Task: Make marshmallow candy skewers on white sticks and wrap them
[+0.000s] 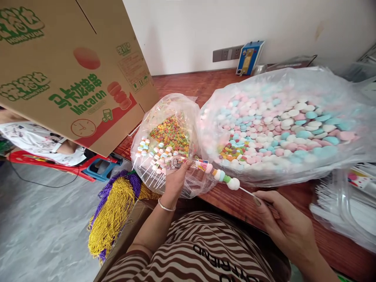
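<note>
Striped cloth of the person's shirt fills the near edge of the view, and just beyond it the right hand pinches the bare end of a thin white stick between thumb and forefinger, the fingers closed narrow on it; the candy skewer runs from there leftward, roughly level above the table edge, strung with a white marshmallow, a green ring, pale pieces and a pink one; the left hand, a bangle on its wrist, meets the far tip, fingers bunched close around the last pieces, though whether they grip a loose candy or only the tip cannot be told. Judged from this, threading is in hand and the skewer looks only part filled; the next move would call for holding the stick steady and lining a small ring hole onto the point. Outward from the left hand, finished skewers lean in the small clear bag of coloured ring candies; beside it to the right sits the large bag of pastel marshmallows, touching the small one; a Macaron carton looms at left; gold and purple bead strings hang below the table; packaged plastic sleeves lie at far right.
</note>
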`<action>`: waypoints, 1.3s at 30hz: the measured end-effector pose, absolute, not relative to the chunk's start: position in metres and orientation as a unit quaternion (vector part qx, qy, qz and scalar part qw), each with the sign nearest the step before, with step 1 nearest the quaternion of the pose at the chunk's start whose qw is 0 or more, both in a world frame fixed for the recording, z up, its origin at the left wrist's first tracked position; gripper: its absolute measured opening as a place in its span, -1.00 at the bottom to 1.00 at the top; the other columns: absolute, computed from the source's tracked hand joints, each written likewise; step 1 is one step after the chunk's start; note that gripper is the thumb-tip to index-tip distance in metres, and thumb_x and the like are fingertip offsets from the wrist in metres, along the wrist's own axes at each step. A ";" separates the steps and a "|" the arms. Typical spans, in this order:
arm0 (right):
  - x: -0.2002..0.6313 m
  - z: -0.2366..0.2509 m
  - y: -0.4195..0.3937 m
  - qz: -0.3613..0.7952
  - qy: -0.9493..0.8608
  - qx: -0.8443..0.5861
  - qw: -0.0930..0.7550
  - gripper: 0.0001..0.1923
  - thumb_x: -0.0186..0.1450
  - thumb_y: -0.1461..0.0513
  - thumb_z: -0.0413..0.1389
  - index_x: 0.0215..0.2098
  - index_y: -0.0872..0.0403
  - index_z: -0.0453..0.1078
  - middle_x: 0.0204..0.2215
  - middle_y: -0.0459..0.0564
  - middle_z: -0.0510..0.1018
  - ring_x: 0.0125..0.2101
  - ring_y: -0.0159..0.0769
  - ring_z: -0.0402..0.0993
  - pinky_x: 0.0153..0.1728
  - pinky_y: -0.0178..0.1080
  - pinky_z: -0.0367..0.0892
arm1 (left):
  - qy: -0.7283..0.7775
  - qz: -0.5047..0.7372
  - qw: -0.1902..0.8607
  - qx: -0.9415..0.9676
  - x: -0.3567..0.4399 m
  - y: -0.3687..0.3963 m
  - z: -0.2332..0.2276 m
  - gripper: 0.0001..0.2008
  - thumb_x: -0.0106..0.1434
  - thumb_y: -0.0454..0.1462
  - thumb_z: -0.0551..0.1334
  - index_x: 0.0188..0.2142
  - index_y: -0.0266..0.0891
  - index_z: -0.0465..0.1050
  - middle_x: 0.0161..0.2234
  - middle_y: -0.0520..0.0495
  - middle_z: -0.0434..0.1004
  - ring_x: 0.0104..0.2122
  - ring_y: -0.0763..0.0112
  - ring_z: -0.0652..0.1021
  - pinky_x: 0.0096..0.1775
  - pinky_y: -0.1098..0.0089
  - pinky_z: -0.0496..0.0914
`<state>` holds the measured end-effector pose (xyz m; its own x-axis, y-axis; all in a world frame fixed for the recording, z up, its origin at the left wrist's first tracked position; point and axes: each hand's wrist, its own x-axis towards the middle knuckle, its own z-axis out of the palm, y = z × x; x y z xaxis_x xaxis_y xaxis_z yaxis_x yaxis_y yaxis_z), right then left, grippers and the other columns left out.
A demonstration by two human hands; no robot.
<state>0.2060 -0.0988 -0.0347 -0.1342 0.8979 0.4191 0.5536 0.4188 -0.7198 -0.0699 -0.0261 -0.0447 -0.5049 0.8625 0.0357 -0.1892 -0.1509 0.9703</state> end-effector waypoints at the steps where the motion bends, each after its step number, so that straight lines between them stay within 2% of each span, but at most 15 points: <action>1: 0.207 -0.035 -0.099 0.211 -0.720 -0.507 0.425 -0.86 0.44 0.12 0.09 -0.17 -0.04 0.47 -0.37 -0.03 0.62 -0.44 -0.25 0.55 -0.41 -0.25 0.41 | 0.526 0.689 0.393 0.306 -0.070 -0.026 -0.045 -0.73 -0.04 -0.23 0.57 -0.43 -0.21 0.54 -0.42 0.03 0.59 -0.34 0.39 0.57 -0.15 0.37 0.43; 5: 0.209 -0.036 -0.101 0.319 -0.676 -0.525 0.407 -0.75 0.48 0.04 0.04 -0.25 -0.03 0.44 -0.59 -0.12 0.44 -0.61 -0.32 0.35 -0.57 -0.28 0.27 | 0.527 0.686 0.434 0.253 -0.074 -0.028 -0.046 -0.71 -0.10 -0.35 0.57 -0.43 -0.20 0.53 -0.45 0.05 0.58 -0.30 0.35 0.58 -0.14 0.36 0.44; 8: 0.208 -0.038 -0.103 0.432 -0.630 -0.516 0.388 -0.66 0.49 -0.01 0.01 -0.32 -0.01 0.41 -0.65 -0.16 0.33 -0.66 -0.37 0.25 -0.63 -0.30 0.18 | 0.527 0.683 0.443 0.243 -0.075 -0.027 -0.045 -0.70 -0.12 -0.36 0.57 -0.42 -0.21 0.52 -0.46 0.04 0.57 -0.31 0.34 0.58 -0.18 0.37 0.44; 11: 0.205 -0.040 -0.103 0.518 -0.586 -0.490 0.385 -0.65 0.51 -0.02 -0.02 -0.24 0.01 0.42 -0.65 -0.19 0.30 -0.67 -0.39 0.25 -0.62 -0.31 0.19 | 0.508 0.685 0.456 0.253 -0.072 -0.025 -0.039 -0.70 -0.13 -0.31 0.59 -0.46 -0.24 0.52 -0.49 0.03 0.55 -0.35 0.36 0.58 -0.21 0.38 0.45; 13: 0.204 -0.040 -0.103 0.530 -0.582 -0.480 0.386 -0.67 0.51 -0.01 0.00 -0.19 0.01 0.44 -0.63 -0.17 0.35 -0.64 -0.37 0.32 -0.57 -0.30 0.27 | 0.499 0.680 0.465 0.268 -0.069 -0.024 -0.034 -0.69 -0.13 -0.26 0.60 -0.48 -0.25 0.52 -0.51 0.02 0.54 -0.39 0.39 0.57 -0.24 0.40 0.44; 17: 0.204 -0.040 -0.103 0.487 -0.613 -0.482 0.393 -0.76 0.48 0.04 0.06 -0.18 0.00 0.46 -0.52 -0.11 0.49 -0.54 -0.32 0.46 -0.46 -0.29 0.38 | 0.471 0.667 0.510 0.270 -0.059 -0.025 -0.024 -0.69 -0.10 -0.21 0.59 -0.43 -0.26 0.57 -0.48 0.03 0.58 -0.42 0.43 0.57 -0.26 0.41 0.45; 20: 0.203 -0.043 -0.105 0.429 -0.645 -0.491 0.399 -0.82 0.47 0.10 0.08 -0.15 -0.02 0.47 -0.46 -0.09 0.55 -0.53 -0.32 0.49 -0.48 -0.29 0.40 | 0.432 0.662 0.570 0.224 -0.046 -0.025 -0.020 -0.73 -0.05 -0.25 0.55 -0.36 -0.28 0.60 -0.38 -0.07 0.65 -0.33 0.33 0.62 -0.21 0.34 0.50; 22: 0.199 -0.048 -0.108 0.362 -0.674 -0.496 0.411 -0.86 0.46 0.15 0.08 -0.11 -0.03 0.46 -0.42 -0.07 0.59 -0.51 -0.31 0.52 -0.45 -0.28 0.43 | 0.418 0.668 0.597 0.151 -0.036 -0.024 -0.018 -0.83 0.01 -0.32 0.48 -0.38 -0.29 0.59 -0.36 -0.08 0.64 -0.27 0.30 0.64 -0.16 0.32 0.52; 24: 0.193 -0.056 -0.110 0.274 -0.706 -0.494 0.426 -0.87 0.46 0.21 0.08 -0.07 -0.03 0.45 -0.38 -0.04 0.63 -0.45 -0.28 0.56 -0.38 -0.25 0.47 | 0.401 0.674 0.615 0.083 -0.027 -0.022 -0.015 -0.91 0.07 -0.42 0.39 -0.46 -0.28 0.52 -0.43 -0.01 0.57 -0.32 0.40 0.61 -0.12 0.36 0.52; 26: 0.187 -0.063 -0.110 0.184 -0.736 -0.487 0.433 -0.85 0.44 0.25 0.08 -0.07 -0.03 0.45 -0.35 -0.01 0.66 -0.40 -0.23 0.59 -0.32 -0.21 0.49 | 0.369 0.672 0.640 0.052 -0.020 -0.019 -0.011 -0.86 0.14 -0.47 0.33 -0.48 -0.26 0.45 -0.50 0.07 0.43 -0.44 0.54 0.52 -0.13 0.42 0.51; 29: 0.179 -0.073 -0.109 0.095 -0.769 -0.468 0.425 -0.84 0.42 0.28 0.07 -0.10 -0.01 0.47 -0.41 0.00 0.68 -0.43 -0.20 0.58 -0.27 -0.15 0.51 | 0.320 0.666 0.672 0.049 -0.014 -0.015 -0.008 -0.91 0.31 -0.35 0.30 -0.36 -0.24 0.51 -0.51 0.11 0.31 -0.57 0.62 0.34 -0.26 0.46 0.49; 31: 0.176 -0.077 -0.110 0.093 -0.774 -0.459 0.426 -0.84 0.41 0.28 0.06 -0.13 0.00 0.49 -0.46 -0.02 0.67 -0.48 -0.22 0.55 -0.24 -0.13 0.52 | 0.315 0.662 0.678 0.052 -0.011 -0.014 -0.007 -0.89 0.36 -0.23 0.30 -0.28 -0.21 0.53 -0.50 0.11 0.28 -0.59 0.62 0.30 -0.32 0.47 0.47; 34: 0.171 -0.076 -0.116 0.212 -0.734 -0.474 0.437 -0.81 0.44 0.17 0.05 -0.21 0.02 0.49 -0.54 -0.02 0.61 -0.56 -0.26 0.49 -0.37 -0.16 0.47 | 0.320 0.658 0.678 0.072 -0.007 -0.013 -0.008 -0.84 0.33 -0.15 0.36 -0.26 -0.19 0.53 -0.50 0.14 0.23 -0.58 0.63 0.29 -0.32 0.51 0.46; 37: 0.164 -0.067 -0.124 0.493 -0.581 -0.498 0.413 -0.63 0.50 -0.01 -0.04 -0.28 0.03 0.42 -0.67 -0.12 0.46 -0.72 -0.37 0.28 -0.66 -0.30 0.22 | 0.318 0.662 0.671 0.101 -0.001 -0.014 -0.011 -0.81 0.31 -0.12 0.38 -0.24 -0.17 0.53 -0.52 0.15 0.19 -0.58 0.62 0.28 -0.30 0.50 0.48; 39: 0.158 -0.061 -0.128 0.649 -0.451 -0.478 0.383 -0.55 0.49 -0.10 -0.06 -0.29 0.03 0.39 -0.74 -0.19 0.36 -0.77 -0.42 0.15 -0.74 -0.35 0.04 | 0.331 0.658 0.668 0.112 0.002 -0.014 -0.014 -0.79 0.29 -0.09 0.38 -0.23 -0.16 0.53 -0.52 0.15 0.18 -0.57 0.60 0.29 -0.28 0.48 0.49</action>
<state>0.1577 -0.1278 -0.0610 -0.2498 0.9288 -0.2739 -0.0668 -0.2987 -0.9520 0.0018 -0.0144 -0.0142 -0.0838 0.9521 -0.2940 -0.8040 0.1097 0.5844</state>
